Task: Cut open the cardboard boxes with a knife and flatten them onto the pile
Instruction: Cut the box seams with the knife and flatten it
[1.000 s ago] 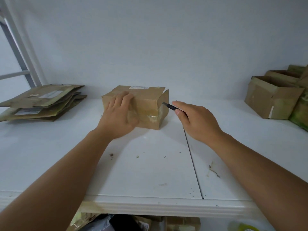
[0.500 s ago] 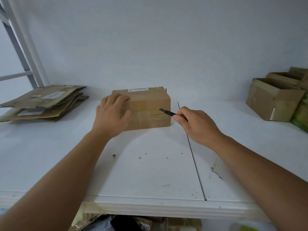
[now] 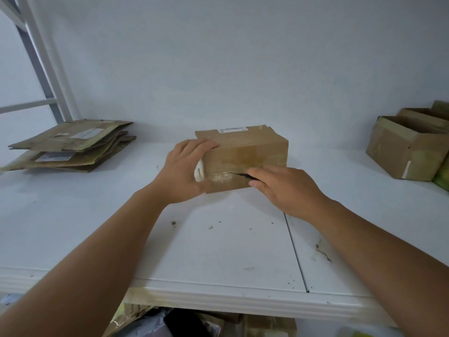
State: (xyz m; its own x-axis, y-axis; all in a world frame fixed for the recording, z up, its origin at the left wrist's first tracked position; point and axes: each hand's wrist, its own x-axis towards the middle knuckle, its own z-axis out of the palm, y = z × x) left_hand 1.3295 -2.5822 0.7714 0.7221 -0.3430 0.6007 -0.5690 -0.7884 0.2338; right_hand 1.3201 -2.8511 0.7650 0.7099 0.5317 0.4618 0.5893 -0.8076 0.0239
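At twelve o'clock, the left hand (image 3: 185,170) clamps the light, stiff cardboard box (image 3: 245,156) by its nine o'clock end while the right hand (image 3: 284,188), fingers curled, pinches the knife (image 3: 243,175) into its taped seam.

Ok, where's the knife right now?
Centre of the head view: the knife is in the right hand, blade against the taped front of the box.

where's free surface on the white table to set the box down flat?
Widest bare patch: white table between the flattened cardboard pile and the left hand, and the near strip in front of the taped brown cardboard box. Another gap lies between the right hand and the open cardboard boxes at far right. Crowded: around the box.
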